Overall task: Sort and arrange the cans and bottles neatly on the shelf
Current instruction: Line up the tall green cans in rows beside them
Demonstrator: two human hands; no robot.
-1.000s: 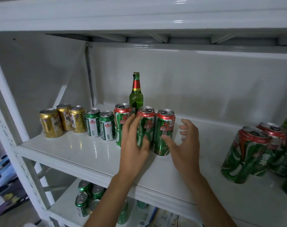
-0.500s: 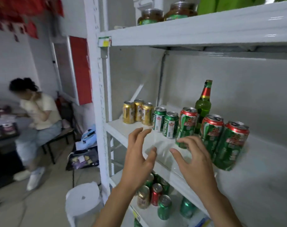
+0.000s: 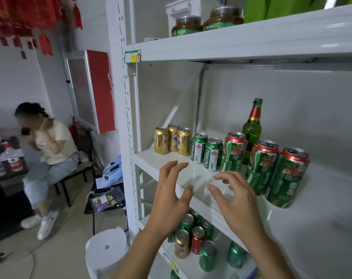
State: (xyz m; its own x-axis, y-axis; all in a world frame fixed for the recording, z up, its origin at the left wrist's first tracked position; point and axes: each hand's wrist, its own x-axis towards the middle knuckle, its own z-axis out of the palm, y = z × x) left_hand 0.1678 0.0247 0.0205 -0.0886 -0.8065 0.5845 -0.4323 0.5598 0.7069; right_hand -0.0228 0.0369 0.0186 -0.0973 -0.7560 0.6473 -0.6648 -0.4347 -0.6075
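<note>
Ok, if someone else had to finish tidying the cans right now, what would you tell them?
Left hand and right hand: both empty, fingers spread, hovering in front of the middle shelf, touching nothing.
On that shelf, left to right: three gold cans, two green Tsingtao cans, three tall green-and-red cans, all upright and grouped by kind. The green bottle stands behind the tall cans.
Done: this row looks sorted.
Left: the mixed cans on the lower shelf look unsorted; probably tackle those next.
</note>
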